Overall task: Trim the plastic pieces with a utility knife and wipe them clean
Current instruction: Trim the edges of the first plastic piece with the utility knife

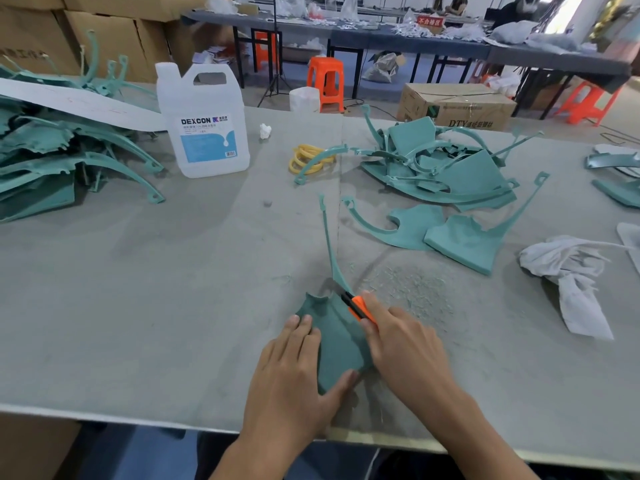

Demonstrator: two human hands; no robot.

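Left hand (294,368): my fingers, straight, press the teal plastic piece (337,337) to the table (138,289), lower centre.
Right hand (405,344): my fingers grip the orange utility knife (356,306) against it.

Grey cloth-covered table (138,289) stretching across view. Big heap of teal plastic pieces (52,161) sprawling at left end. White labelled jug (204,123) standing upright just beside it. Crumpled white wad (265,130) and yellow rings (308,159) lying right of jug. Second teal heap (443,168) piling up at centre-right, two flat teal pieces (450,233) lying in front. White rag (571,271) lying crumpled at right. Teal shavings (415,289) littering cloth near front. One teal piece (339,341) lying by front edge.
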